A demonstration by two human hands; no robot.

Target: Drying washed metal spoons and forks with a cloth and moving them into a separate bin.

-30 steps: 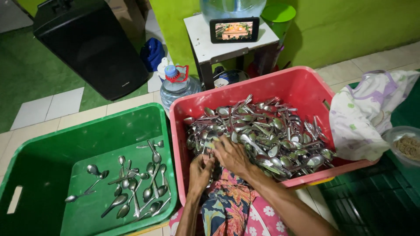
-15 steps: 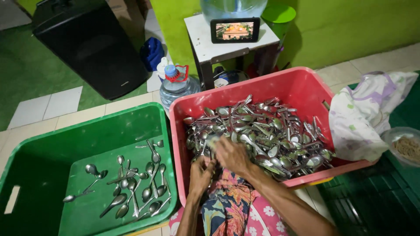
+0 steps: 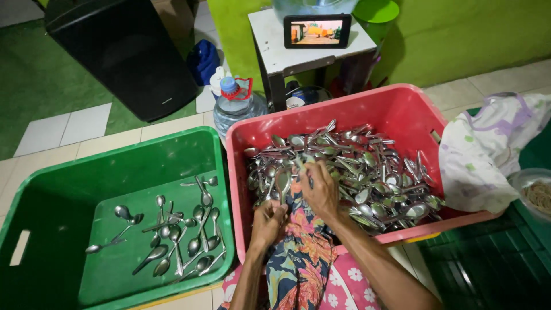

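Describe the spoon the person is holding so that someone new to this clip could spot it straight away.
Start at the red tub heaped with metal spoons, right of the green tub. At its near-left edge, the left hand grips one spoon over a floral cloth. Unlike the heaped spoons lying flat, it stands upright, bowl up, with the right hand beside it.

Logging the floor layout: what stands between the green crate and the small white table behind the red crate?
In the head view, a clear water bottle with a blue cap stands on the tiles between the green crate and the white table.
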